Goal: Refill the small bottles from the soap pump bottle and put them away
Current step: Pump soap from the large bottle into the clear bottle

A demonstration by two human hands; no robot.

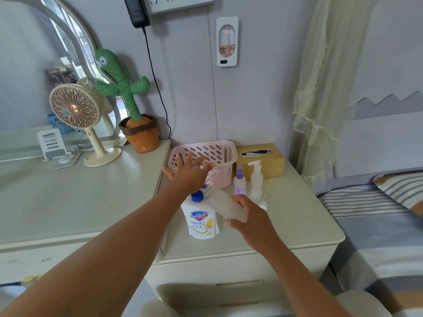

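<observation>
At the left of the frame a desk fan (74, 108) and a plush cactus (123, 88) are standing on the dresser, out of our way and playing no part. Moving toward the middle, we are laying our left hand (188, 173) flat over the blue pump head (198, 196) of the soap bottle (201, 221). Its fingers are straight and fanned wide, so it looks as if the palm, not a grip, is doing the pressing. The soap bottle is standing upright at the centre of the frame, near the left edge of the nightstand (297, 220). Just behind our left hand a pink basket (219, 154) is waiting against the wall, probably where the filled bottles are going. Right of centre, we are holding a frosted small bottle (229, 205) in our right hand (250, 216), fingers and thumb curled around its lower end. We are tilting it so its open mouth is meeting the pump's spout to catch the soap; how full it is we cannot tell. Further right, a purple spray bottle (239, 181) and a white mini pump bottle (256, 179) are standing side by side within easy reach, probably waiting their turn, in front of a gold tissue box (267, 161).
</observation>
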